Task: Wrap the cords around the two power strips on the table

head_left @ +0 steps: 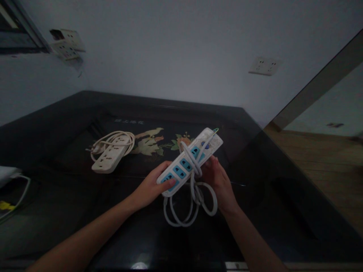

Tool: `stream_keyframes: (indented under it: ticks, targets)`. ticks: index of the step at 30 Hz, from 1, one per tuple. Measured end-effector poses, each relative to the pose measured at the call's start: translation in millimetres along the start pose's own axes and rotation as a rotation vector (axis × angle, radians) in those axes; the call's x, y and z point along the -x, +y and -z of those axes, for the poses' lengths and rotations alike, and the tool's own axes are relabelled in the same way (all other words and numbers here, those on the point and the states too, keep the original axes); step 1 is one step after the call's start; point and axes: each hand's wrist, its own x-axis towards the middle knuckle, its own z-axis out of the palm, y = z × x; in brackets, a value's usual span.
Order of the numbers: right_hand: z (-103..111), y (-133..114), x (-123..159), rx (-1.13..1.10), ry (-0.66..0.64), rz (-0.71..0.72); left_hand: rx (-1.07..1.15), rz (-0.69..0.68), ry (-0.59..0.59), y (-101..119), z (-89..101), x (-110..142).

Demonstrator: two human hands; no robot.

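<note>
A white power strip [179, 172] with blue sockets is held at a slant above the dark table. My left hand [154, 184] grips its lower left end, thumb lying across the front. White cord [195, 168] is wrapped around the strip's upper half, and loose loops [181, 223] of it hang below. A thin end with a green-yellow tint pokes out at the top. My right hand [221, 184] is at the strip's right edge, beside the cord; its curled fingers are partly hidden behind the strip, so what they pinch cannot be made out.
Another white power strip [109, 156] with its coiled cord lies on the black glossy tabletop [113, 211] to the left. A white object [10, 175] with a cable is at the far left edge. Wall sockets [264, 65] are on the wall behind. Wooden floor [309, 158] shows at right.
</note>
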Motion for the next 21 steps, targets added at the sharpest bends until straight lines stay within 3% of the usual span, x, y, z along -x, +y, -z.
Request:
stream_keyframes:
  ticks: [6,9,12,15,21]
  targets:
    - [21.0,-2.6,-15.4,0.254,0.009,0.02,0.064,-0.035,0.12,-3.7,10.5,-4.4]
    - [26.0,-0.1,-19.5,0.37,-0.114,-0.095,0.164,-0.053,0.129,-5.8,14.4,-5.6]
    - [22.7,4.0,-19.3,0.405,-0.323,-0.231,0.226,-0.074,0.124,-4.9,16.4,-6.2]
    - [17.3,8.0,-16.9,0.412,-0.443,-0.288,0.25,-0.103,0.155,-2.7,18.2,-6.5]
    - [26.0,0.7,-20.3,0.468,-0.257,-0.219,0.238,-0.131,0.243,-0.7,24.5,-8.5]
